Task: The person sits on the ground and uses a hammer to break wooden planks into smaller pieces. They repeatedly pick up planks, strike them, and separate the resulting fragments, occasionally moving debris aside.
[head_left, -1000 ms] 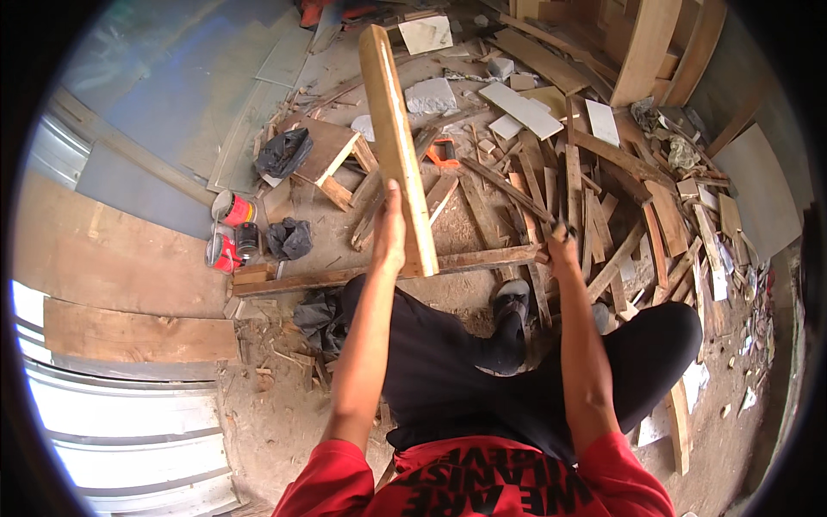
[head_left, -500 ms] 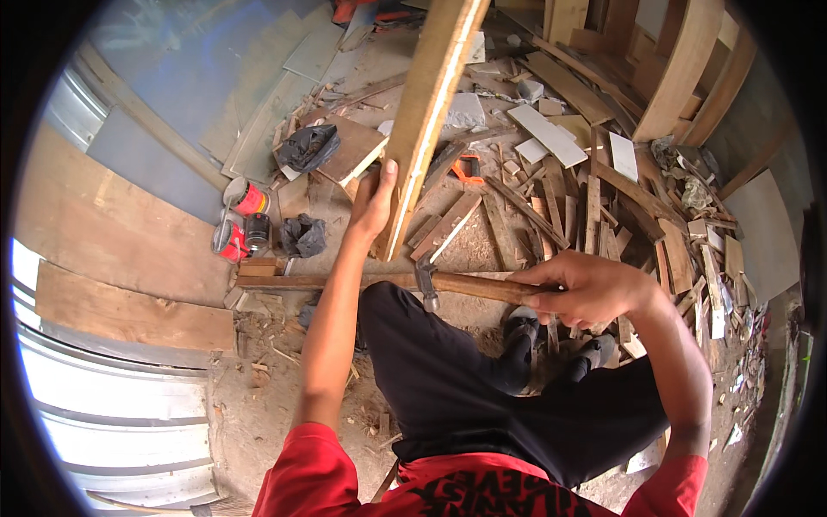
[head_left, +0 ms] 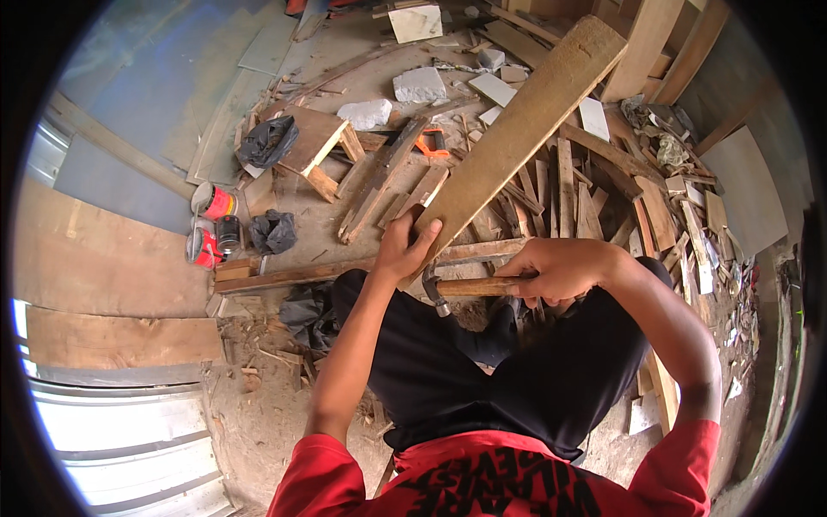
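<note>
My left hand grips the near end of a long wooden plank, thumb on its upper face. The plank slants up and away to the right, its broad face toward me. In my right hand is a claw hammer, held by its wooden handle with the fingers wrapped round. The hammer's metal head points left, close beside the plank's near end and just right of my left hand; whether the two touch, I cannot tell. Both hands are above my knees.
A small wooden stool with a black plastic bag stands ahead on the left, near paint cans. An orange-framed saw lies beyond the plank. Scrap wood is heaped to the right. A long timber lies across before my knees.
The plank has swung from nearly upright to a rightward slant and turned its broad face toward me. The hammer stays beside its near end. My view has shifted a little.
</note>
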A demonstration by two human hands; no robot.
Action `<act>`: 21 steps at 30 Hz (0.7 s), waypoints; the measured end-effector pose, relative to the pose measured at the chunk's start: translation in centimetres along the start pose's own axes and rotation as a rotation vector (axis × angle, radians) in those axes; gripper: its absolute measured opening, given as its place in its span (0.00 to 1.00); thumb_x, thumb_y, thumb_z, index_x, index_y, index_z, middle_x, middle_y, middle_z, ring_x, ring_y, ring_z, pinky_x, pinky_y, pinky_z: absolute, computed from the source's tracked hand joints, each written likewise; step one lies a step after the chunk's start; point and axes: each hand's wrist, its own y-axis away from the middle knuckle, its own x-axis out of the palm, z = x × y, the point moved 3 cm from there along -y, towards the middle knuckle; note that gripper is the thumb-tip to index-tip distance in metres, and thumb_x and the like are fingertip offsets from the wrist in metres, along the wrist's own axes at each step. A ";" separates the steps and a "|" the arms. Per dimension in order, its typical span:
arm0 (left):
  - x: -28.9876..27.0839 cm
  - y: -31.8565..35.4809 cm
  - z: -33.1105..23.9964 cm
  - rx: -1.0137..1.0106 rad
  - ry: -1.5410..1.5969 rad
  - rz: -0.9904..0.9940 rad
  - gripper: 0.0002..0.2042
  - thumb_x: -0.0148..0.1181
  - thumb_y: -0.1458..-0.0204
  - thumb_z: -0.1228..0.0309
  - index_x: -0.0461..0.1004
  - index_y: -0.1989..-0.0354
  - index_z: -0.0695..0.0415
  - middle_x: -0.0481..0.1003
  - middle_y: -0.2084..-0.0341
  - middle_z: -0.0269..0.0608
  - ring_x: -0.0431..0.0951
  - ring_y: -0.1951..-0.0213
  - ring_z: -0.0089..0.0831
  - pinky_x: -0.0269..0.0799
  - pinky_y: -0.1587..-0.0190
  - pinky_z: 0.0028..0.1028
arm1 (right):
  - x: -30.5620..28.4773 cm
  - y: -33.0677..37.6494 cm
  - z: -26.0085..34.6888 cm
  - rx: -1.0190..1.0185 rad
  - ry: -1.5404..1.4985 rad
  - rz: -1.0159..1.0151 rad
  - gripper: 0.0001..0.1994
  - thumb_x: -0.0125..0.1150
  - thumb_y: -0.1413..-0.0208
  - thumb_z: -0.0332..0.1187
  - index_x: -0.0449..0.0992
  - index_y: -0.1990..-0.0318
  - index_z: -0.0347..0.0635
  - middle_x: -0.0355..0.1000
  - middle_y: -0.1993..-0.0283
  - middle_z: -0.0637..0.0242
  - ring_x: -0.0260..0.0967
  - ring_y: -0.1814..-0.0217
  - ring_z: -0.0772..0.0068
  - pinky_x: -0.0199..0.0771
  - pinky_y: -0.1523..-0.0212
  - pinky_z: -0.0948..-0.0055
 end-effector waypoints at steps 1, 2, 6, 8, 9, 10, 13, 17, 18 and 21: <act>0.3 0.5 0.2 -0.025 -0.003 -0.004 0.29 0.55 0.42 0.49 0.73 0.55 0.70 0.78 0.67 0.58 0.80 0.61 0.42 0.72 0.59 0.36 | 0.1 -0.1 -0.4 -0.002 0.005 0.004 0.13 0.50 0.37 0.36 0.76 0.52 0.41 0.73 0.71 0.69 0.68 0.79 0.78 0.73 0.76 0.76; 0.7 1.2 0.5 -0.050 -0.006 -0.009 0.29 0.55 0.42 0.48 0.73 0.55 0.70 0.78 0.67 0.58 0.80 0.61 0.42 0.72 0.59 0.36 | 0.2 -0.3 -0.9 -0.006 0.010 0.008 0.13 0.50 0.37 0.36 0.77 0.53 0.41 0.74 0.71 0.69 0.68 0.79 0.78 0.72 0.76 0.76; 2.8 3.6 1.4 -0.112 0.170 -0.083 0.28 0.52 0.39 0.51 0.71 0.51 0.71 0.78 0.62 0.53 0.77 0.57 0.34 0.70 0.54 0.33 | 1.1 -0.2 -2.0 0.041 -0.035 0.003 0.12 0.50 0.37 0.36 0.77 0.56 0.39 0.74 0.72 0.68 0.68 0.80 0.78 0.70 0.78 0.75; 3.9 4.6 2.2 -0.122 0.218 -0.134 0.27 0.51 0.37 0.54 0.69 0.48 0.71 0.77 0.60 0.50 0.74 0.55 0.29 0.68 0.53 0.31 | 1.6 -0.1 -2.8 0.027 -0.010 0.004 0.13 0.50 0.37 0.36 0.77 0.57 0.37 0.75 0.72 0.67 0.68 0.80 0.77 0.70 0.79 0.75; 4.4 5.3 2.4 -0.130 0.267 -0.152 0.27 0.51 0.38 0.53 0.69 0.48 0.71 0.77 0.60 0.50 0.73 0.55 0.29 0.68 0.53 0.31 | 1.7 -0.1 -3.2 0.019 0.001 0.004 0.13 0.50 0.37 0.36 0.77 0.57 0.36 0.75 0.72 0.66 0.68 0.80 0.77 0.69 0.80 0.74; 5.0 6.1 2.4 -0.143 0.315 -0.167 0.27 0.51 0.38 0.53 0.69 0.48 0.71 0.77 0.61 0.50 0.73 0.55 0.28 0.68 0.52 0.31 | 2.0 -0.2 -3.5 0.026 -0.004 0.014 0.13 0.50 0.37 0.36 0.76 0.58 0.35 0.75 0.72 0.66 0.68 0.81 0.77 0.69 0.80 0.74; 6.1 7.7 3.5 -0.124 0.319 -0.203 0.29 0.53 0.39 0.51 0.69 0.49 0.71 0.77 0.66 0.47 0.74 0.61 0.26 0.70 0.59 0.29 | 3.0 -0.6 -4.5 0.057 -0.013 0.055 0.14 0.49 0.36 0.37 0.76 0.60 0.33 0.74 0.71 0.67 0.67 0.80 0.77 0.68 0.80 0.74; 7.2 9.9 4.0 -0.125 0.287 -0.209 0.29 0.54 0.41 0.50 0.70 0.52 0.71 0.76 0.72 0.43 0.74 0.68 0.23 0.69 0.66 0.27 | 4.6 -2.0 -5.9 0.083 0.043 0.092 0.16 0.49 0.36 0.39 0.74 0.67 0.32 0.74 0.73 0.66 0.68 0.80 0.75 0.68 0.79 0.72; 7.5 10.2 4.1 -0.106 0.284 -0.215 0.29 0.54 0.41 0.49 0.71 0.52 0.71 0.76 0.73 0.42 0.73 0.69 0.22 0.69 0.68 0.26 | 4.9 -2.3 -6.5 0.078 0.057 0.079 0.16 0.49 0.37 0.38 0.74 0.69 0.32 0.74 0.75 0.65 0.68 0.81 0.73 0.68 0.81 0.71; 7.9 11.0 4.5 -0.153 0.297 -0.180 0.29 0.54 0.41 0.49 0.71 0.54 0.71 0.76 0.73 0.42 0.73 0.69 0.22 0.69 0.68 0.27 | 4.9 -2.2 -6.6 0.075 0.103 0.098 0.17 0.48 0.36 0.39 0.75 0.68 0.33 0.73 0.76 0.65 0.69 0.80 0.72 0.70 0.77 0.69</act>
